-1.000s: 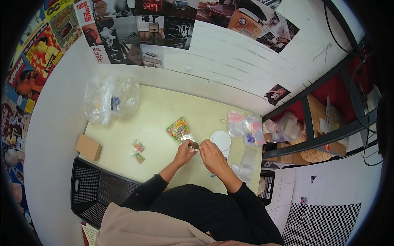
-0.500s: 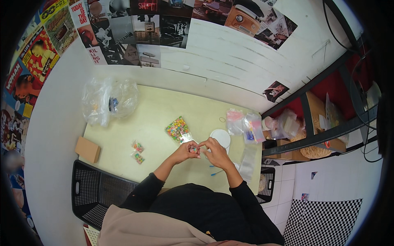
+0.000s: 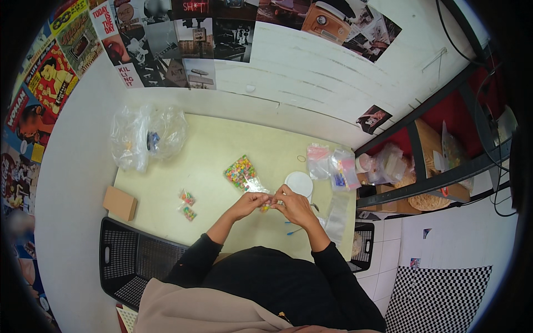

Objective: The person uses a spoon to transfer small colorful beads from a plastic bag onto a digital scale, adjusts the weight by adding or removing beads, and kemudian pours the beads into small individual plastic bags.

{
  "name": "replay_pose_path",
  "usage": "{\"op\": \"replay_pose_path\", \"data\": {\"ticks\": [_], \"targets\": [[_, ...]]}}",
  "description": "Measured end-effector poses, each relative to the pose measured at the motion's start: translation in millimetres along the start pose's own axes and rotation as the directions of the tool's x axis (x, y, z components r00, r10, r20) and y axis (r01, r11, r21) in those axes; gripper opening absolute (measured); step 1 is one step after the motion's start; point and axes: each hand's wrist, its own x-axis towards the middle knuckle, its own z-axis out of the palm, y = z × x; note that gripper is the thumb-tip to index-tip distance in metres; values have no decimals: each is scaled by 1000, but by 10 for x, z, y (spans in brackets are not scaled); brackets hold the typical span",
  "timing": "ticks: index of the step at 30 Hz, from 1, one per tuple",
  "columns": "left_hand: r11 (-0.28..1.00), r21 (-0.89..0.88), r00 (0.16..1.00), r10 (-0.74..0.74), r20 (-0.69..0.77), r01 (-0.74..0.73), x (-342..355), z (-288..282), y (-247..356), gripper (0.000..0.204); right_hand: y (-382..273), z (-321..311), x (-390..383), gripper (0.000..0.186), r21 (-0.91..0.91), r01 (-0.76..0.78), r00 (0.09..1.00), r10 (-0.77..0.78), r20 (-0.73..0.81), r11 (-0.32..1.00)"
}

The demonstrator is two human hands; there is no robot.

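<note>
Close in front of me, my left hand (image 3: 248, 206) and my right hand (image 3: 294, 207) meet, fingertips pinching the upper part of a small clear plastic bag. The small bag of colourful candies (image 3: 265, 208) hangs below the fingers, mostly covered by them. Just beyond my hands lies a larger clear bag of multicoloured candies (image 3: 241, 172), its transparent end toward me. To the left rest two small filled candy bags, one (image 3: 187, 197) farther off and one (image 3: 189, 213) nearer. A round white lid or dish (image 3: 299, 183) sits beyond my right hand. Blue-tipped thin sticks (image 3: 292, 233) lie beside my right wrist.
Packs of clear bags (image 3: 343, 172) and a flat clear sheet or bag (image 3: 336, 215) lie at the table's right. A big clear plastic bag (image 3: 166, 136) stands far left, a cardboard box (image 3: 120, 203) at the left edge. Black crates (image 3: 136, 258) and a shelf (image 3: 422, 180) flank the table.
My right fingers have closed in from being spread to pinching beside the left ones. The small candy bag now hangs under the fingertips instead of sitting inside my left hand.
</note>
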Motion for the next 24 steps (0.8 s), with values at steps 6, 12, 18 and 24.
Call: {"op": "replay_pose_path", "data": {"ticks": [6,12,18,24], "targets": [[991,97,973,106,-205,-87,-73,-83,28,41,53,-23,-23,11,-128,-133,972,104,-209,983],[965,252,995,89,-48,-74,-136,-100,12,46,175,282,-215,11,-191,61,997,-52,56,980],[945,293,981,100,165,-146,-145,78,37,62,53,266,-122,13,-61,133,987,-126,103,989],[988,143,992,-74,101,59,-145,111,-88,28,321,349,-28,18,230,-29,999,24,23,973]]}}
